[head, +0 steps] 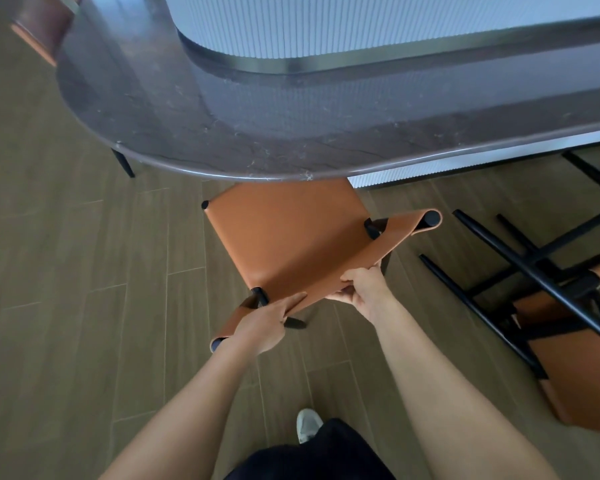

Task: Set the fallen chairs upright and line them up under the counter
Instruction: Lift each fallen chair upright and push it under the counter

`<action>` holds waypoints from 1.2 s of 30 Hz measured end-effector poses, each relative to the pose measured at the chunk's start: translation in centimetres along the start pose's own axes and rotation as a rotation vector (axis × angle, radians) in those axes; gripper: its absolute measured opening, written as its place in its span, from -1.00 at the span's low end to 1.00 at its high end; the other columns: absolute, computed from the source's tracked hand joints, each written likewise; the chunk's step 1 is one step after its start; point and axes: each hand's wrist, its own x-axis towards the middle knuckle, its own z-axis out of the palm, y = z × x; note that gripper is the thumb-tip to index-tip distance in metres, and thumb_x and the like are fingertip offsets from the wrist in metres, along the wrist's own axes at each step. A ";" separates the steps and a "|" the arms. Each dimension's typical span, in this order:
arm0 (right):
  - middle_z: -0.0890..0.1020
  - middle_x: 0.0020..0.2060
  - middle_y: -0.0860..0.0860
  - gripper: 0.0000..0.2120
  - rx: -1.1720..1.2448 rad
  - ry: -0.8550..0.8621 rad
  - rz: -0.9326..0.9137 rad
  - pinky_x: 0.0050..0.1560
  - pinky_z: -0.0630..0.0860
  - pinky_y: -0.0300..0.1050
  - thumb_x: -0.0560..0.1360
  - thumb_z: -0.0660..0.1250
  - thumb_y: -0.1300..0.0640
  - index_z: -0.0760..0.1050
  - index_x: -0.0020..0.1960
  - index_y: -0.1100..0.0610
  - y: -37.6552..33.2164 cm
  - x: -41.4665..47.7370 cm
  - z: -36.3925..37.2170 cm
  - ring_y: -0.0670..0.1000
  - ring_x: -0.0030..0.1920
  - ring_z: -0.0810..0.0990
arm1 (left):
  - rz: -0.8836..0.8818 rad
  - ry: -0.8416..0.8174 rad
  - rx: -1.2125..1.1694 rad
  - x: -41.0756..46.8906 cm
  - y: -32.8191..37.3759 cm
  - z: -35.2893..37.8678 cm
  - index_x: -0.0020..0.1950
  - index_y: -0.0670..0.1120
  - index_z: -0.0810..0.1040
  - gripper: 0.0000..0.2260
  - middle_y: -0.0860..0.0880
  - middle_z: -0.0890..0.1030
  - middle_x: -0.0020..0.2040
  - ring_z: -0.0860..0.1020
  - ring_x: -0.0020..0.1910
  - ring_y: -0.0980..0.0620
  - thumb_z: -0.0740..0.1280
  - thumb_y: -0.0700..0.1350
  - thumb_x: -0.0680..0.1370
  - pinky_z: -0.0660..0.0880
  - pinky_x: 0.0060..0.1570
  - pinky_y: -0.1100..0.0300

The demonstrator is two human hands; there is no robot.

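An orange leather chair (284, 233) with a black frame stands upright, its seat partly under the rounded end of the dark stone counter (257, 126). My left hand (269, 318) rests on the chair's backrest near its left post, fingers stretched forward. My right hand (361, 289) grips the backrest's top edge further right, fingers curled over the leather. A second orange chair (575, 355) lies fallen on the floor at the right, its black legs pointing up and to the left.
A third chair (45, 26) shows at the far left behind the counter, one black leg (123, 164) below the counter's edge. The counter's ribbed white base (326, 22) rises at the back. Wood-look floor (66, 271) spreads to the left. My white shoe (307, 424) is below.
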 end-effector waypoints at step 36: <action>0.49 0.20 0.26 -0.48 0.150 0.256 -0.139 -0.45 0.61 0.06 0.49 0.10 0.55 0.22 0.30 0.08 13.3 -10.5 -0.7 0.27 -0.01 0.59 | 0.329 -0.151 0.140 -9.2 -6.7 4.4 0.53 0.30 0.04 -0.22 0.00 0.43 0.42 0.43 -0.43 0.12 0.02 -0.43 0.51 0.18 -0.71 0.38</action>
